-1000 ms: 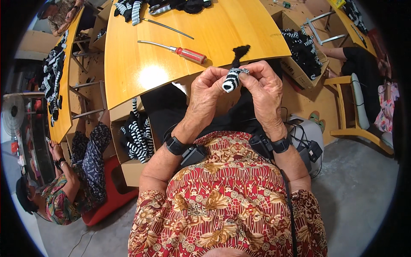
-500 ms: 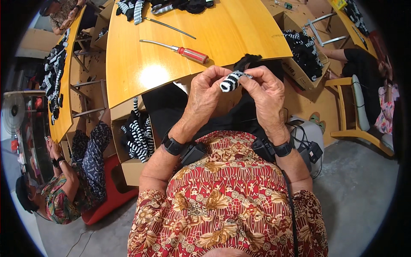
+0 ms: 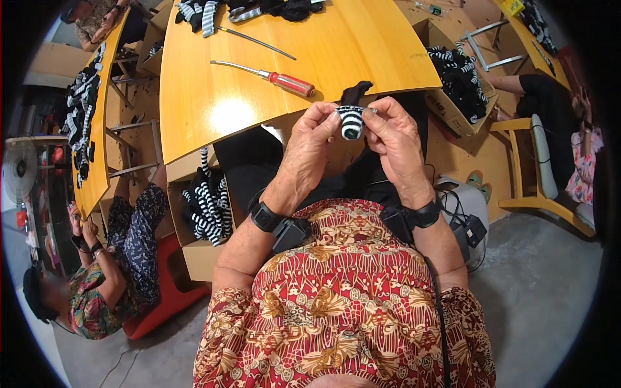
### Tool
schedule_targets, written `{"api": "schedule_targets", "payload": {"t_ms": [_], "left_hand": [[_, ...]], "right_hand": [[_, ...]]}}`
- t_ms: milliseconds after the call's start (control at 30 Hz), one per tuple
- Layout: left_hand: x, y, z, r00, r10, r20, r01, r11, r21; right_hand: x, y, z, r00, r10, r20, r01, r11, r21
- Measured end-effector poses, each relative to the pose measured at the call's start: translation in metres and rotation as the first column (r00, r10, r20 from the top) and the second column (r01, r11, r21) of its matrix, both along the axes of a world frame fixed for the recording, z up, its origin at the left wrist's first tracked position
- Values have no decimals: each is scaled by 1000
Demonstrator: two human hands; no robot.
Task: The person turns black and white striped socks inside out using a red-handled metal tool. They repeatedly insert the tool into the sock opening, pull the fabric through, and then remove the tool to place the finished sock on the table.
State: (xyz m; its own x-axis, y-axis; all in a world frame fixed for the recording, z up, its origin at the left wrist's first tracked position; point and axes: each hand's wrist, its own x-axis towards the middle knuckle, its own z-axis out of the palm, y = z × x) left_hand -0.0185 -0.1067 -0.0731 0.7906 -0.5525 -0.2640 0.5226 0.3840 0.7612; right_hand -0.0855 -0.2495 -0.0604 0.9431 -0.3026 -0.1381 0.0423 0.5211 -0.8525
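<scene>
Between my two hands, just off the table's near edge, is a small black-and-white striped knitted tube (image 3: 351,123). A black fabric tail (image 3: 355,94) sticks out from its far side. My left hand (image 3: 311,139) pinches the tube's left edge between thumb and fingers. On the right edge, my right hand (image 3: 392,132) grips it in the same way. The tube's rounded, striped end hangs down toward me. Beyond the hands, a screwdriver (image 3: 292,84) with a red handle lies on the yellow table (image 3: 362,48), and a thin metal rod (image 3: 257,43) lies farther back.
Striped and black knit pieces (image 3: 208,16) pile at the table's far edge. Cardboard boxes of similar pieces stand at left (image 3: 207,213) and right (image 3: 462,81). A co-worker (image 3: 97,291) sits at left on a red chair (image 3: 169,284); a wooden chair (image 3: 527,165) stands at right.
The tube has swung from slanting left to hanging straight down toward me, its end now showing striped and rounded. My hands have spread slightly apart, one at each edge.
</scene>
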Motion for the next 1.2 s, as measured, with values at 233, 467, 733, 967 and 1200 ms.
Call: {"api": "schedule_targets", "payload": {"t_ms": [233,467,733,967,1200], "left_hand": [[0,-1,1,981,-193,-21,183,956,-227],[-5,2,-5,996,-88,10,89,992,-89],[-5,2,7,998,-6,60,-2,990,139],[-5,3,-4,999,37,-19,-36,997,62],[-6,-5,-11,992,-63,-106,39,975,-221]], "right_hand": [[7,-1,-7,995,-28,-91,35,997,71],[6,5,-10,997,-75,6,75,997,-2],[0,4,-11,998,14,61,-20,995,96],[3,2,-15,999,47,-2,-47,999,12],[12,0,-19,996,20,-81,-15,998,56]]}}
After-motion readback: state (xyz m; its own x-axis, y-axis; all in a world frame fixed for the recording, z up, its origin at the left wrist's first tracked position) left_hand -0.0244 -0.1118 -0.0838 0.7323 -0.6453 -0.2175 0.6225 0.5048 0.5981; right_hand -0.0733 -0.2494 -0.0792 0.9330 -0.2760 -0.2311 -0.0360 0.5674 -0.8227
